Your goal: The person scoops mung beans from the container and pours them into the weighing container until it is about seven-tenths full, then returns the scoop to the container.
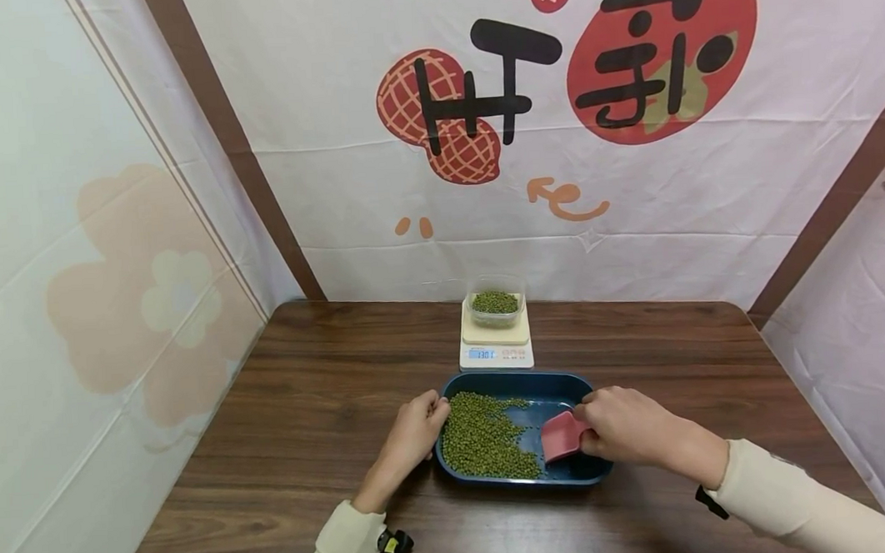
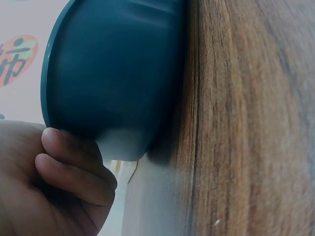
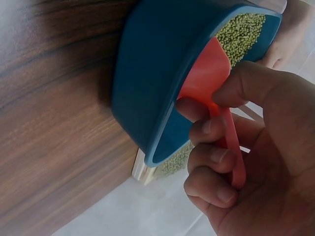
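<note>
A deep blue tray [image 1: 547,408] sits on the table, with green mung beans [image 1: 481,441] heaped mostly in its left part. My left hand [image 1: 411,433] holds the tray's left rim; in the left wrist view its fingers [image 2: 74,172] are curled against the tray wall, and the thumb is hidden. With my right hand [image 1: 630,425] I grip the handle of a pink scoop [image 1: 560,437], whose pan is inside the tray's right part. The right wrist view shows the fingers wrapped round the scoop's handle [image 3: 237,162]. Whether the pan holds beans cannot be seen.
Behind the tray stands a white kitchen scale [image 1: 484,358] with a lit display. On it rests a clear plastic container [image 1: 497,305] holding green beans. The brown wooden table [image 1: 328,383] ends at a printed cloth backdrop [image 1: 333,190].
</note>
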`<state>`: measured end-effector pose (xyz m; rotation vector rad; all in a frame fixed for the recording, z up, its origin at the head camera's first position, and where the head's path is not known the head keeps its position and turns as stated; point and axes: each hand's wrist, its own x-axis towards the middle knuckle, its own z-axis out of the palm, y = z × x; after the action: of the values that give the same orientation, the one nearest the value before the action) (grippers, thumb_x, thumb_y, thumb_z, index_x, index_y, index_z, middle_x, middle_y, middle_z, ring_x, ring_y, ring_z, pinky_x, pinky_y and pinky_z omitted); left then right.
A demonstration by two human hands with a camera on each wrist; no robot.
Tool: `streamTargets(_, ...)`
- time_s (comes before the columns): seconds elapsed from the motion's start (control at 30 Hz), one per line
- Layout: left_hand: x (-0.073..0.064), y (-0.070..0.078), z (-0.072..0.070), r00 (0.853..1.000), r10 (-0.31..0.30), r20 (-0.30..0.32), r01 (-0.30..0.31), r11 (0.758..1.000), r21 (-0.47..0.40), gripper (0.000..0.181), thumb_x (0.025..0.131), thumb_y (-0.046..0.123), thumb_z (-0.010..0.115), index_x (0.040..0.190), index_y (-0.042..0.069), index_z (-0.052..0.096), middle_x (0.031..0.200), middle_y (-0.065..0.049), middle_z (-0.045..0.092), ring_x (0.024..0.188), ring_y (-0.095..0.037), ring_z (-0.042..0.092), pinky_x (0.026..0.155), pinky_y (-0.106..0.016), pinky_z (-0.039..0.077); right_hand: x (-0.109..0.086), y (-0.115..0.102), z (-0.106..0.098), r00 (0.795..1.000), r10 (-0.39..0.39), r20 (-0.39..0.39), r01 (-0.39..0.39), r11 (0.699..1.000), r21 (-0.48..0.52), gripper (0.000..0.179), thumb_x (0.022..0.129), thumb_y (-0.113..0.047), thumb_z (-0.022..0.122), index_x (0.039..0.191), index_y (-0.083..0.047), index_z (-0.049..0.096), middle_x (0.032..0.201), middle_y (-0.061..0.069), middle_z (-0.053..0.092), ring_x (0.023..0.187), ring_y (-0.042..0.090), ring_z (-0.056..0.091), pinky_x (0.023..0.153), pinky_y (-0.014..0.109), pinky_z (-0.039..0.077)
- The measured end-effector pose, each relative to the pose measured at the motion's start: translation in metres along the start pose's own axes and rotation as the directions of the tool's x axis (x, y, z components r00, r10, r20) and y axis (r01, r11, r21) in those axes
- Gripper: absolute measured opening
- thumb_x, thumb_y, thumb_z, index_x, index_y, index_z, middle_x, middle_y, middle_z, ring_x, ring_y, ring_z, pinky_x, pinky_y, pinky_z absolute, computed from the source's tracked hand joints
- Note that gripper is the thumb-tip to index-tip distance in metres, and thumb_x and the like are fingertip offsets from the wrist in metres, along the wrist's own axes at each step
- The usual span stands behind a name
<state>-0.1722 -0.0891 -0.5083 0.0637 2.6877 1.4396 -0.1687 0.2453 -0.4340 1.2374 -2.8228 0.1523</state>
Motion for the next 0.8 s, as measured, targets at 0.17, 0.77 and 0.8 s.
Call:
streamTargets(0.17,0.0,0.0,0.0,1.0,0.003,0.003,-0.003,1.0,0.0,0.035,0.112,0.023,0.047,0.079,0.012,0.049,0.056,0.002,0.043,0.041,-0.013,0.043,0.043,-0.027,0.043,0.002,-0.003,0.001,1.0,-0.004,0.011,0.003,1.0,0.024,0.005,0.082,-0.014,0.075,0.085,-0.011,0.073,0.072,-0.007,0.055,0.061,0.005,0.036,0.054,0.021,0.03)
streamTargets(0.77,0.002,-0.003,0.001,1.0,0.005,0.002,-0.005,1.0,0.004,0.035,0.112,0.024,0.047,0.079,0.012,0.049,0.058,0.002,0.043,0.041,-0.013,0.043,0.042,-0.027,0.044,0.014,-0.01,0.003,0.997,-0.083,0.006,0.083,0.996,0.012,0.01,0.084,-0.014,0.077,0.079,-0.016,0.068,0.067,-0.01,0.051,0.055,0.002,0.029,0.049,0.019,0.027)
streamTargets(0.8,0.002,-0.003,0.001,1.0,0.005,0.002,-0.005,1.0,0.005,0.035,0.113,0.024,0.047,0.079,0.012,0.049,0.058,0.002,0.043,0.041,-0.013,0.043,0.042,-0.027,0.044,0.015,-0.011,0.003,0.996,-0.089,0.005,0.089,0.996,0.012,0.01,0.084,-0.014,0.077,0.079,-0.016,0.068,0.066,-0.01,0.051,0.055,0.001,0.029,0.048,0.019,0.026)
